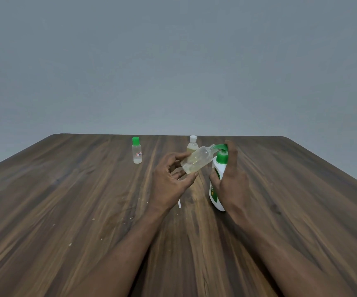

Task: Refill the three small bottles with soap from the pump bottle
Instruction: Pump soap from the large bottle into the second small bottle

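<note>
L hand (169,181) pinches open small bottle (197,160), neck at nozzle; R hand (230,179) grips pump bottle (217,179)

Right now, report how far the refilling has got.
Done, apparently: the white-capped bottle stands capped with yellowish liquid inside. In hand: the left grip tilts the open bottle at the spout of the pump bottle, held by the right grip; a little soap is in. Left: the green-capped bottle, nearly empty.
</note>
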Action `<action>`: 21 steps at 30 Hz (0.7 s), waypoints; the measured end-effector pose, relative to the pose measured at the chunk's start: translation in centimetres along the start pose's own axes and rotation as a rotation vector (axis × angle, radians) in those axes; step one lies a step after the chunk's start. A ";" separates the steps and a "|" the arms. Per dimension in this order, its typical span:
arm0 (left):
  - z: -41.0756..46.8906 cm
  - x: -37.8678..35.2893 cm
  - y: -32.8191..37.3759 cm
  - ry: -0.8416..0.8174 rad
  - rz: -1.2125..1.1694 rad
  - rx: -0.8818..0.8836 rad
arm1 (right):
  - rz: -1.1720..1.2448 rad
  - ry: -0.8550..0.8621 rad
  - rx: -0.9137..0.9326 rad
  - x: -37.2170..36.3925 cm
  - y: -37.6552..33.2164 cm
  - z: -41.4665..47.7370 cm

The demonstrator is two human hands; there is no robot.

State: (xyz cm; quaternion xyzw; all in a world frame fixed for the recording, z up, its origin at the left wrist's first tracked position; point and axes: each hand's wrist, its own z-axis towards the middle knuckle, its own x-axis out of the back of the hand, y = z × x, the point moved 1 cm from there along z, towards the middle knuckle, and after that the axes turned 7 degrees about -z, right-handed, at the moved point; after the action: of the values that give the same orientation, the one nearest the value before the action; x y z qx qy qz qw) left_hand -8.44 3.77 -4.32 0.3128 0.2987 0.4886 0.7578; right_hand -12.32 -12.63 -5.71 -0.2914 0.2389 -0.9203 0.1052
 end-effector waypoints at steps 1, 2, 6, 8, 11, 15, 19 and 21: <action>0.0 0.0 0.0 0.004 -0.001 0.001 | 0.008 -0.001 0.002 0.0 0.0 0.0; 0.0 -0.1 0.0 0.009 -0.006 0.003 | 0.016 -0.003 0.005 -0.1 -0.1 0.0; 0.1 -0.2 -0.2 0.011 -0.026 0.013 | 0.034 -0.017 0.022 0.1 0.3 -0.1; 0.1 -0.2 -0.2 0.009 -0.029 0.012 | 0.058 -0.008 0.010 0.2 0.3 0.0; 0.2 -0.2 -0.1 0.002 -0.029 0.003 | 0.063 0.022 -0.003 0.3 -0.1 0.2; 0.2 -0.1 -0.1 -0.005 -0.028 0.005 | 0.244 0.026 0.026 0.6 0.1 0.7; 0.3 -0.1 -0.3 -0.003 -0.031 0.019 | 0.553 -0.108 0.041 0.9 0.9 1.6; 0.4 -0.1 -0.5 -0.001 -0.032 0.022 | 0.559 -0.099 0.057 0.7 1.2 1.6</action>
State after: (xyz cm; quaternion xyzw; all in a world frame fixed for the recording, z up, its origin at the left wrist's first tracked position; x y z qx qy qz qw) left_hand -7.89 3.48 -4.43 0.3165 0.3088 0.4731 0.7620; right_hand -11.90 -14.52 -4.78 -0.2556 0.2785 -0.8466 0.3746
